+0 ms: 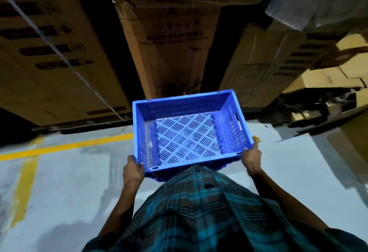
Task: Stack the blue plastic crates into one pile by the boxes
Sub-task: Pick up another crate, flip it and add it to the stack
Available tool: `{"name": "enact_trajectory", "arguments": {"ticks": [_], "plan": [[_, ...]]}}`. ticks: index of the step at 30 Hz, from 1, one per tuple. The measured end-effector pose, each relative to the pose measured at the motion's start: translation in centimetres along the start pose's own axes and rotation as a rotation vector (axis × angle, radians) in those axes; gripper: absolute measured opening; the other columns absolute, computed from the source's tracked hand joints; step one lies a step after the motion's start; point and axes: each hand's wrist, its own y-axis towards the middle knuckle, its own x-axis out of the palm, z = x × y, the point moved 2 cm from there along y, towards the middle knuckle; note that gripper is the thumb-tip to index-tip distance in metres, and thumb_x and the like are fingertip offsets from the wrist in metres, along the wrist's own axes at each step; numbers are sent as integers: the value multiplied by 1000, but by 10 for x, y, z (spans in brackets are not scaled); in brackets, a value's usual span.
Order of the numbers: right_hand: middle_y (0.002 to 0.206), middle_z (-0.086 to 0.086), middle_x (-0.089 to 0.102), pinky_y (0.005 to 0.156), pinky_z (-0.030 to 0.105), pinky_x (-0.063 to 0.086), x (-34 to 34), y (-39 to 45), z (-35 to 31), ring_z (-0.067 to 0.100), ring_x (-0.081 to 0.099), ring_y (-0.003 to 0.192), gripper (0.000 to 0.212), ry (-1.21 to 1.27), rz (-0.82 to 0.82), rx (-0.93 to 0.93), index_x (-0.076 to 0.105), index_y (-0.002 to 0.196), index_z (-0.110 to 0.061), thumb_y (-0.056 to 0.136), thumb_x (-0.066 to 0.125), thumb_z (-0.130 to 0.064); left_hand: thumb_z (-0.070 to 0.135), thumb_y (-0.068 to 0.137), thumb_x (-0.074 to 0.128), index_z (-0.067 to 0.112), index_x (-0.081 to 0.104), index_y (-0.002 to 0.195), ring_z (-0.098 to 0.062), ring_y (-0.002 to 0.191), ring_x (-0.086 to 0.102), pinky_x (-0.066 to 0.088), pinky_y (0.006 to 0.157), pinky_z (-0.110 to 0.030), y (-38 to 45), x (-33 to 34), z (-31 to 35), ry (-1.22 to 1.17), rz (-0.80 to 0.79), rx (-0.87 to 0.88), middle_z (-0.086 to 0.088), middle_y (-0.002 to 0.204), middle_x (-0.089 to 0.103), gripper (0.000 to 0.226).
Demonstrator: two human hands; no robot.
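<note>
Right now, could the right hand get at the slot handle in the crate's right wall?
Probably yes. The right hand grips the blue crate at its near right corner, and the slot handle lies further along that wall, uncovered.

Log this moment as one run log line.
blue crate | left hand, right hand grip near corners | carried | facing cardboard boxes
</note>
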Motion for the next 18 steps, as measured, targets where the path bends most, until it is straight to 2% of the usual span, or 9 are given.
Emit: {"name": "enact_trajectory", "arguments": {"ticks": [2,5,8,9,11,13,14,16,18], "plan": [[130,31,49,89,55,51,-1,-5,1,49,56,104,63,0,-8,-11,18,155,-10,99,45,-18,20,98,50,3,44,124,-46,93,61,43,68,-40,-11,2,-2,-5,33,-32,-30,110,61,31],[119,27,58,76,46,50,-5,-15,4,44,59,99,70,-72,-94,-20,2,158,-12,101,42,-22,28,99,48,7,46,123,-43,95,61,43,70,-40,-24,1,0,-32,61,-122,-26,113,62,32],[129,28,56,71,44,50,-10,-17,0,44,61,104,78,-150,-199,15,-10,157,-12,100,42,-23,25,98,48,8,45,122,-41,99,61,44,74,-42,-35,-3,6,-1,91,-200,-24,116,62,30],[134,28,53,74,42,47,-12,-16,-1,45,59,110,79,-177,-244,18,-11,157,-9,100,42,-20,22,96,49,10,42,127,-41,100,62,44,75,-43,-41,-4,10,6,122,-205,-23,118,61,34],[145,29,44,82,37,38,-19,-16,-9,43,53,120,70,-197,-322,-11,4,156,1,99,43,-12,19,91,56,15,31,137,-42,102,62,42,73,-43,-55,-5,18,33,186,-162,-21,122,58,52],[146,28,43,83,36,37,-19,-12,-11,32,51,106,63,-188,-400,-26,17,153,5,99,44,-10,18,87,61,20,25,140,-42,100,61,41,70,-43,-73,1,24,45,219,-120,-20,125,51,64],[139,26,49,79,37,39,-23,-15,-10,27,48,96,62,-222,-440,-37,16,154,3,101,43,-14,16,87,61,21,23,141,-42,99,61,42,70,-43,-85,6,25,38,222,-124,-20,127,49,67],[108,18,62,63,33,40,-23,-18,-12,24,50,78,66,-281,-532,-50,9,158,-7,104,39,-32,13,85,62,23,21,144,-43,100,61,43,71,-44,-97,14,26,19,205,-136,-19,130,45,72],[103,14,64,58,30,43,-30,-24,-13,26,57,74,66,-372,-636,-190,16,157,-13,102,42,-39,16,86,63,22,21,145,-42,103,61,47,75,-46,-126,26,26,-41,209,-196,-19,133,45,73]]}}
